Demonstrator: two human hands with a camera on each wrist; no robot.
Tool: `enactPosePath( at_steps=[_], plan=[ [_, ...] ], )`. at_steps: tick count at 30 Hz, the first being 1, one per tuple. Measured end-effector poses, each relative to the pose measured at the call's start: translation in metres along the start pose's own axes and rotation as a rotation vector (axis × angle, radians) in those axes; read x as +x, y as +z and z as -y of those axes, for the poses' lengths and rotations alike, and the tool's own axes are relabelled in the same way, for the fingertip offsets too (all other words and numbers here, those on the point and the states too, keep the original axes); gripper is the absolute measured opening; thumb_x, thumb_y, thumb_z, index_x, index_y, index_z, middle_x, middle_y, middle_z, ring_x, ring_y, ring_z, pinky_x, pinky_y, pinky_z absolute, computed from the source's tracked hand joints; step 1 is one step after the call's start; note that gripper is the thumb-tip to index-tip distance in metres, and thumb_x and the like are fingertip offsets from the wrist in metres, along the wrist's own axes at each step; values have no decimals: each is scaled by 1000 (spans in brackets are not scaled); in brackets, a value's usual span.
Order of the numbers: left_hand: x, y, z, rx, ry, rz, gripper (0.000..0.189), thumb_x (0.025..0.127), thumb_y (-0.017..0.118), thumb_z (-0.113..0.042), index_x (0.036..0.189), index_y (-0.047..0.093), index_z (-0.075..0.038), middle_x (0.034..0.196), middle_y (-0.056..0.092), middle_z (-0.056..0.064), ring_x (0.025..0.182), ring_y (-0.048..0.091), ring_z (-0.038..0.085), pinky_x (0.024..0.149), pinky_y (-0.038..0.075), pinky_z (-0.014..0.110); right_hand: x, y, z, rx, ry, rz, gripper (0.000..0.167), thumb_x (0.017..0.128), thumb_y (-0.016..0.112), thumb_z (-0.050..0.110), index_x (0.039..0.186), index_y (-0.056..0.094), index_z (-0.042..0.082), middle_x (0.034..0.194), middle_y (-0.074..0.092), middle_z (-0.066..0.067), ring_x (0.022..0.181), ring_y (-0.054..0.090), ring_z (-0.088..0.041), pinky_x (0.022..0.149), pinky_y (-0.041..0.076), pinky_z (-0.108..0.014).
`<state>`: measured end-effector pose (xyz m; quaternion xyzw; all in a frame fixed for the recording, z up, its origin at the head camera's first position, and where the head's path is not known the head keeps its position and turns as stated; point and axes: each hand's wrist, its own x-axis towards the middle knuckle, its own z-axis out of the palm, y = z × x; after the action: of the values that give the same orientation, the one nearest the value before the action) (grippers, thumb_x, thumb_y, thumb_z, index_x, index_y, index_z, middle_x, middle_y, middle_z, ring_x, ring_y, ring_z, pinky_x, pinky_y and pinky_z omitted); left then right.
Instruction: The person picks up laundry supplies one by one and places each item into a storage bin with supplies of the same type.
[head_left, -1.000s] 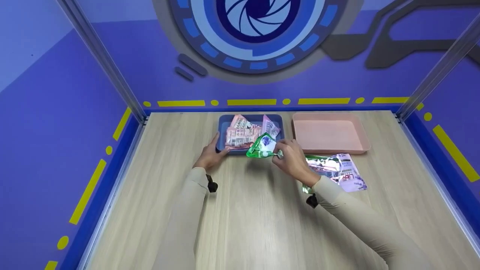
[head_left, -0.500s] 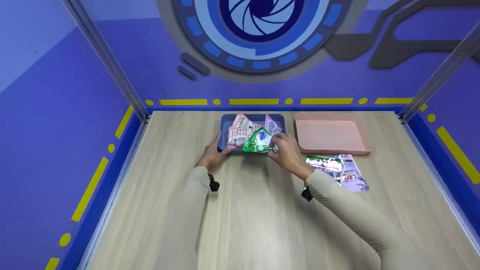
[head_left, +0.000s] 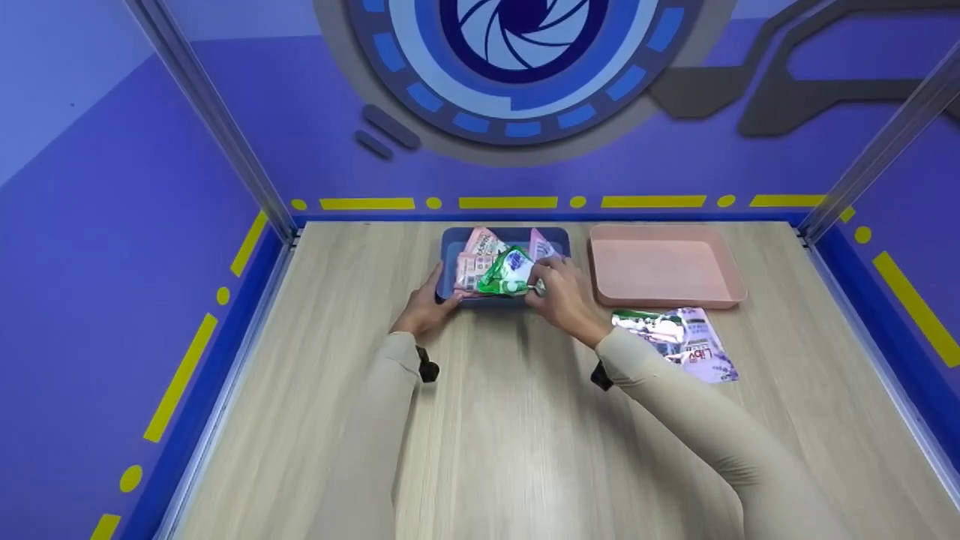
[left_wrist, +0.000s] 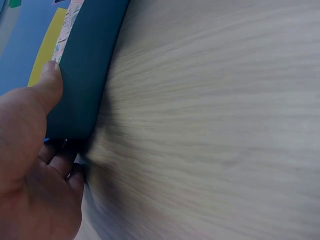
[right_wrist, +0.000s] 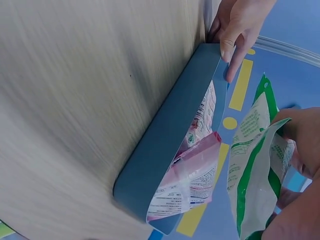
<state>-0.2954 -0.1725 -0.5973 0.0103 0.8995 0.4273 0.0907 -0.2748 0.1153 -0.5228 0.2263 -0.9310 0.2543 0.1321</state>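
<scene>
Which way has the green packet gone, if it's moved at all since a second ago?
Yes. Judged against the pink tray in the head view, the green packet has shifted left and upward in the picture.

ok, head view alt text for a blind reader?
A person's right-hand grip holds a green-and-white packet over a blue tray of pinkish packets, the left-hand grip on the tray's left end. To the right, more packets lie in front of a pink tray.

Work booth: we list a wood-grain tabletop (head_left: 480,450), walled on three sides by blue-purple printed panels (head_left: 585,178), with metal posts (head_left: 210,112) at the corners. We record a lens-like emblem (head_left: 523,52) and yellow dashes (head_left: 508,202) as wall graphics.
</scene>
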Motion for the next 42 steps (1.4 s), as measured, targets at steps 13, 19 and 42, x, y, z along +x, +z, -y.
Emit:
enactPosePath(
  at_steps=[13,19,42],
  plan=[
    [1,-1,0,-5,-19,19,89,101,64,-43,167,7,-22,168,24,19,152,25,39,125,22,51,22,17,6,10,-37,-41,16,81,84,13,85,71,5,120,69,-20,106,59,-44,95,45,-58],
    [1,-1,0,-16,-56,30,89,101,63,-44,167,7,-26,168,23,17,153,23,37,125,21,51,32,23,9,-5,-6,18,18,83,84,17,90,71,7,120,68,-18,113,57,-42,106,39,-63],
    [3,-2,2,6,-32,30,90,101,64,-44,167,6,-26,169,23,14,153,26,36,125,23,48,69,47,16,-211,-150,81,8,86,75,6,95,74,6,117,70,-15,104,59,-38,90,47,-54]
  ],
)
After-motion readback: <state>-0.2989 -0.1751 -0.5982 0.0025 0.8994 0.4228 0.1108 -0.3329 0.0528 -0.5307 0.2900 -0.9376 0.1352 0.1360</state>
